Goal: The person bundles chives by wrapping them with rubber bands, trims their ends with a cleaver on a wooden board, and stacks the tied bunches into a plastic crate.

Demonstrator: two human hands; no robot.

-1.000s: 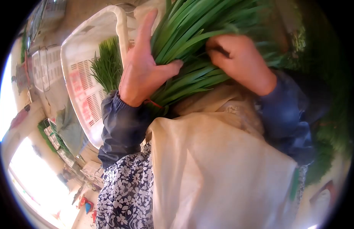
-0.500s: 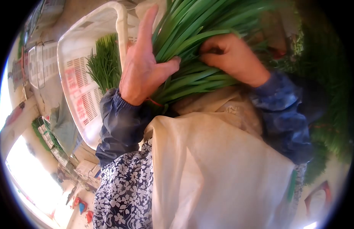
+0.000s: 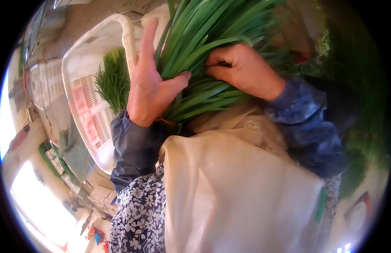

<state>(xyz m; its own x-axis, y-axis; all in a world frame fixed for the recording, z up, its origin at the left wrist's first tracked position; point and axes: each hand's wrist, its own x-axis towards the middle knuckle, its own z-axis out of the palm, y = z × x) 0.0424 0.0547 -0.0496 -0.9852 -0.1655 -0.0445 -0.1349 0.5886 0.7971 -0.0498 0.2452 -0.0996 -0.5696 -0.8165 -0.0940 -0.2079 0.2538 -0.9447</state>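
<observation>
A large bunch of long, flat green leaves that look like Chinese chives point(image 3: 208, 29) lies across my lap. My left hand point(image 3: 147, 90) cradles its left side, thumb over the leaves and forefinger stretched along the edge; the other fingers are hidden. Near that wrist, a thin red band point(image 3: 166, 122) shows at the lower end of the bunch. On the right, my right hand point(image 3: 246, 69) is closed in a pinch on chive leaves within the bunch, its fingertips partly hidden. A cream apron point(image 3: 242, 177) covers my lap beneath.
A white plastic crate point(image 3: 73, 84) with red lettering stands close on the left, holding a green bundle point(image 3: 113, 80). More crates point(image 3: 47, 82) lie farther left. Blurred greenery point(image 3: 360, 126) fills the right edge. A grey cloth point(image 3: 73, 147) hangs beyond the crate.
Both hands and the bunch appear slightly farther left and lower, the background also shifting a little. The right hand keeps its pinch, and the left forefinger stays stretched.
</observation>
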